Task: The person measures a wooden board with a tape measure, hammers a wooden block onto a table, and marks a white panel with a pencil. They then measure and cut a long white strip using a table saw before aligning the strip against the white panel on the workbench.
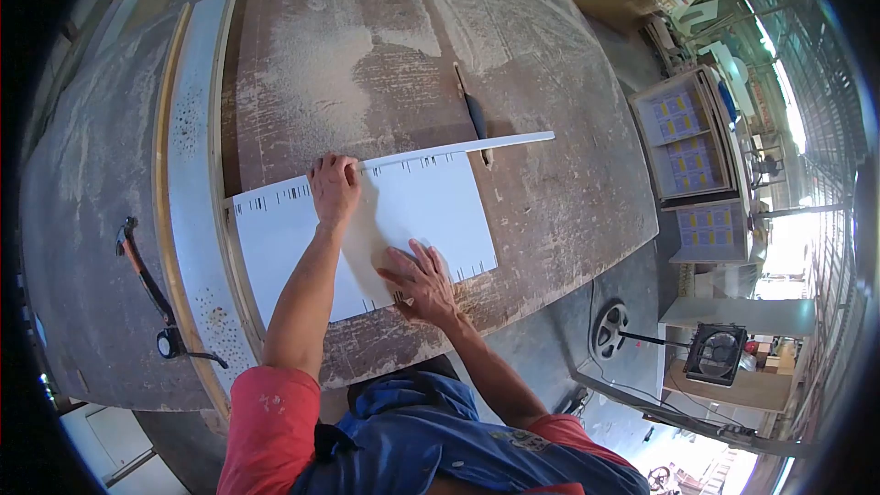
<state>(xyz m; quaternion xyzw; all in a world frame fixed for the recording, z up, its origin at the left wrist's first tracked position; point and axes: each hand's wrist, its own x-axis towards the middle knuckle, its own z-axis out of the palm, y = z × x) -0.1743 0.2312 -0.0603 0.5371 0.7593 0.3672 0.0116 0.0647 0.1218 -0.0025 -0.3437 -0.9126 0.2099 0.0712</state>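
Evidently a rip cut is underway: left hand (334,189) presses flat on the white panel (367,234), right hand (417,280) spread near its edge; feeding past the blade (474,115) likely needs steady pressure.

- White panel (403,220) with short black tick marks along its far and near edges.
- Thin white strip (477,147) at the panel's far edge.
- Brown saw table (550,202), dusted with pale sawdust.
- Black blade (475,115).
- Red sleeves (270,431), blue cloth (431,440).
- Pale fence (188,174) along the table's left edge.
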